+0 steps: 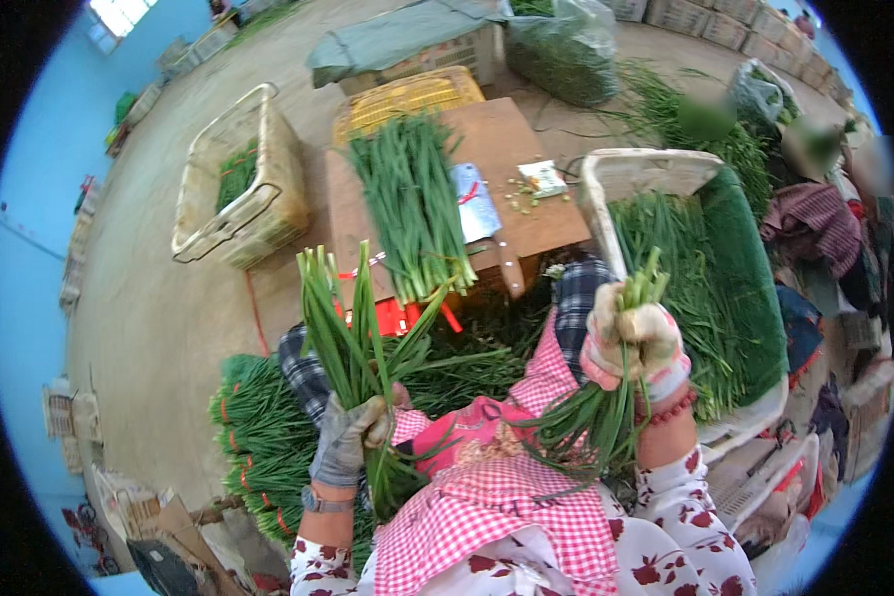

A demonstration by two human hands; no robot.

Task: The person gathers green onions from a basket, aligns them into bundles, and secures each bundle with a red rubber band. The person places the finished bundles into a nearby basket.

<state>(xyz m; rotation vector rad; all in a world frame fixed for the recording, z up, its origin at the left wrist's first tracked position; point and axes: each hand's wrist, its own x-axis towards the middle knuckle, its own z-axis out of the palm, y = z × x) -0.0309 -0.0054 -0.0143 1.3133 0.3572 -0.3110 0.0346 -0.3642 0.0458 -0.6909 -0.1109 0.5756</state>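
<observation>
My left hand (350, 439), in a grey work glove, grips a bunch of long green leafy stalks (350, 343), which look like garlic chives. My right hand (635, 339), in a whitish glove, is closed round a second bunch (644, 287), stalk ends up and leaves drooping over my apron. Before me a wooden board (492, 123) bears a pile of the same greens (410, 201). Beside the pile lies a cleaver (479, 208) with a wooden handle. A small white packet (542, 179) and cut bits are on the board's right. Red strips (391, 319) hang at its near edge.
At right stands a white crate (600, 194) of loose greens, lined with green cloth (745, 283). Another crate (287, 201) holds tied greens at left. Banded bundles (257, 447) are stacked by my left leg. A person's checked sleeve (819, 223) shows at far right, near a greens heap (663, 104).
</observation>
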